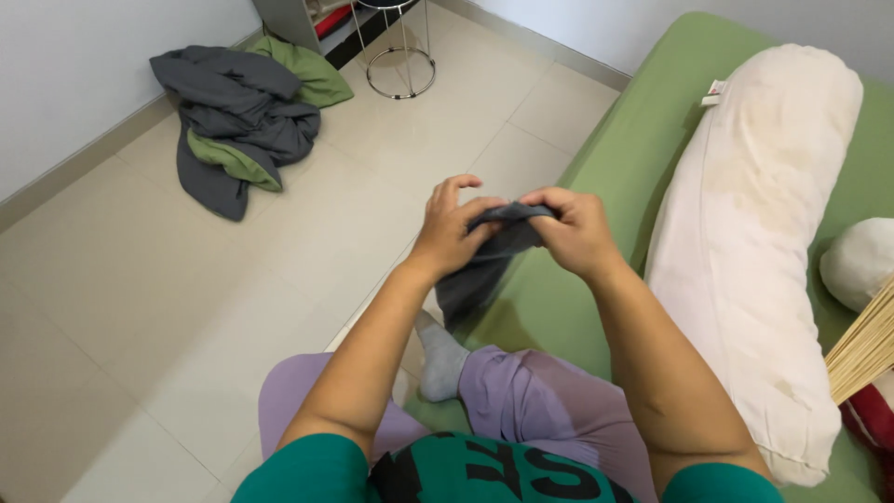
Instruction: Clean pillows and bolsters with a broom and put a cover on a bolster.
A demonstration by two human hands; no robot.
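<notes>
Left hand (450,230): centre of the frame, fingers curled and pinched on the left side of the dark grey sock's opening.
Right hand (575,228): just right of the left hand, fingers bent down and clamped on the other side of the same opening.
Hands together: close to each other, nearly touching, both gripping the sock and stretching its top edge between them.
Dark grey sock (486,257): centre of the frame, held up in the air; the opening is between the two hands and the rest hangs down and to the left, toward the foot below.
Foot (440,360): lower centre, wearing a lighter grey sock, resting at the edge of the bed where it meets the floor.
Legs: lower middle of the frame, in pale purple trousers (531,396), one knee bent onto the bed.
Bed (643,140): right half of the frame, covered with a green sheet.
Long pillow (754,233): right side, cream-coloured with faint stains, lying lengthwise on the bed.
Round cushion (861,261): far right edge, white, partly cut off.
Broom bristles (861,349): lower right edge, a pale straw bundle.
Pile of cloth (244,116): upper left, grey and green fabric heaped on the tiled floor (140,326) near the wall.
Metal stand (400,61): top centre, with a ring base on the floor.
</notes>
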